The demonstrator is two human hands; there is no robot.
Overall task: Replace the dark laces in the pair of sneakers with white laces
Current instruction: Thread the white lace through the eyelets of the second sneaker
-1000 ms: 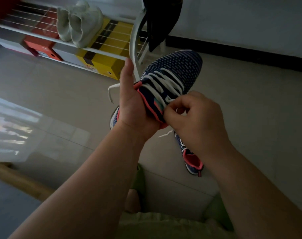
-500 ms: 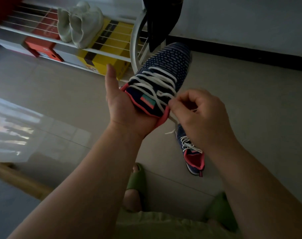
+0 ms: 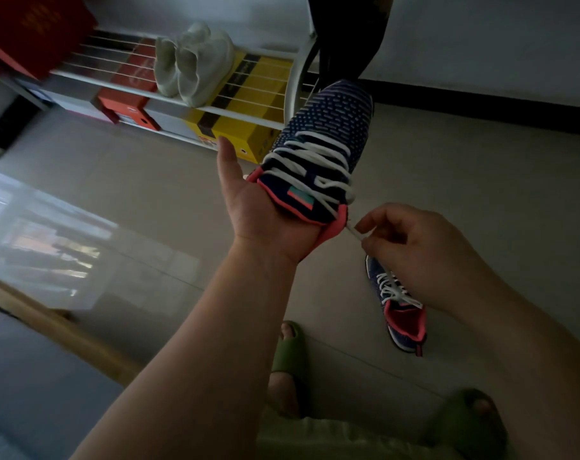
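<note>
My left hand (image 3: 258, 207) holds a navy knit sneaker (image 3: 328, 137) with a pink collar from underneath at the heel, toe pointing away, thumb sticking up beside it. White laces (image 3: 315, 154) cross its eyelets. My right hand (image 3: 418, 250) pinches one white lace end (image 3: 353, 231) just right of the sneaker's collar, and the lace runs taut from the top eyelet. The second navy sneaker (image 3: 401, 313), also with white laces, lies on the floor below my right hand, partly hidden by it.
A white wire shoe rack (image 3: 215, 109) stands at the back with pale shoes (image 3: 195, 61), orange (image 3: 129, 101) and yellow (image 3: 235, 127) boxes. A dark garment (image 3: 345, 34) hangs above. My feet in green slippers (image 3: 288, 356) rest on the tiled floor; a wooden edge (image 3: 59, 327) at left.
My right hand pulled the lace end down and to the right, away from the collar, drawing it taut. The held sneaker tilted up slightly and the second sneaker came more into view.
</note>
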